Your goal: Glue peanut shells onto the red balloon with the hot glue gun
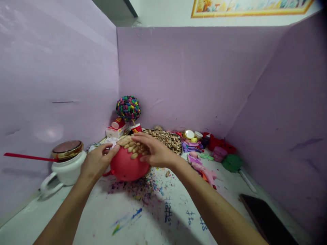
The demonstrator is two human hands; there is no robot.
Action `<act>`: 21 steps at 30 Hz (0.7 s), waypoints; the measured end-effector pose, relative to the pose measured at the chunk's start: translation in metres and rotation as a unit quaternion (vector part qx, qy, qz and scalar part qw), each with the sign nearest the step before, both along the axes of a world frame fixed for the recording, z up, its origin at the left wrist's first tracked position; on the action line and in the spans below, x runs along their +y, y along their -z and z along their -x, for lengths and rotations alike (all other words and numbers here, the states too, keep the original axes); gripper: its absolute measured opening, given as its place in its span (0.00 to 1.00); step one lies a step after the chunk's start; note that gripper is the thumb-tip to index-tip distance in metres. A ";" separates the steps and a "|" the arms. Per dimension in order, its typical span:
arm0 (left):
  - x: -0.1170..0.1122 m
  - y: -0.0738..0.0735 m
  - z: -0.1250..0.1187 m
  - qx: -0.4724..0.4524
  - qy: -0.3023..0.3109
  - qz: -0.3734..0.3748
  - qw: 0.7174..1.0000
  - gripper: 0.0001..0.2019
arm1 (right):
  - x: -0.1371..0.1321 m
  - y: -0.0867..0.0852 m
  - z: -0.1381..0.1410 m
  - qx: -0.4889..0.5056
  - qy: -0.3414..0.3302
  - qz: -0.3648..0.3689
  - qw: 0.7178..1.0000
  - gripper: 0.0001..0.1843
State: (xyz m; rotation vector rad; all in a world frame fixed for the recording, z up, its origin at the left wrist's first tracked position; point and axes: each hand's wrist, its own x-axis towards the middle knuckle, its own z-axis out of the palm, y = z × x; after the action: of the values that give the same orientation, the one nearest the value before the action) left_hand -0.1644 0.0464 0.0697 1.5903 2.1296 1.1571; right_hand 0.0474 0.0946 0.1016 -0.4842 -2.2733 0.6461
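A red balloon (130, 170) lies on the white table, its tied end toward the left. Tan peanut shells (131, 146) cover its top in overlapping rows. My left hand (98, 160) grips the balloon's left side, its thumb on the surface and its other fingers curled. Over the upper right side my right hand (153, 149) is cupped, fingers across the shells and thumb against the red surface. Whether a loose shell is under the right fingers is hidden. Behind the balloon stands a tray of peanut shells (171, 140).
At left is a white mug (68, 166) with a lidded jar and a red stick on top. A multicoloured ball (128, 108) stands by the back wall. Right are clay pieces (201, 166), a green tub (232, 162) and a dark phone-like slab (265, 217). Paint flecks dot the table.
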 end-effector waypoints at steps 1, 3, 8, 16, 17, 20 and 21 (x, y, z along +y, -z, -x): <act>-0.001 -0.001 -0.001 0.039 -0.011 0.022 0.999 0.26 | 0.001 0.003 -0.001 0.024 0.040 0.003 0.999 0.35; -0.004 -0.003 -0.004 0.075 -0.040 0.030 0.996 0.25 | 0.001 0.011 -0.003 0.056 0.094 0.016 0.994 0.26; -0.038 -0.012 -0.038 -0.029 -0.027 -0.238 0.971 0.13 | -0.004 0.029 -0.006 0.074 0.072 0.020 0.994 0.26; -0.038 0.026 -0.105 -0.087 0.411 0.040 0.907 0.11 | -0.003 0.032 -0.013 0.066 0.112 0.012 0.991 0.29; -0.033 0.031 -0.105 -0.089 0.398 0.043 0.912 0.12 | -0.002 0.034 -0.018 0.060 0.139 0.016 0.988 0.27; -0.024 0.037 -0.103 -0.085 0.391 0.023 0.916 0.12 | 0.000 0.047 -0.040 0.021 0.247 0.046 0.968 0.22; -0.023 0.037 -0.103 -0.084 0.393 0.018 0.916 0.11 | 0.000 0.053 -0.049 -0.001 0.284 0.061 0.957 0.20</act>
State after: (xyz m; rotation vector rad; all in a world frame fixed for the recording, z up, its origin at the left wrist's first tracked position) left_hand -0.0610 0.0230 0.0327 1.9543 1.1744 0.9067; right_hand 0.0961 0.0946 0.0486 -1.1418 -1.9581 0.4851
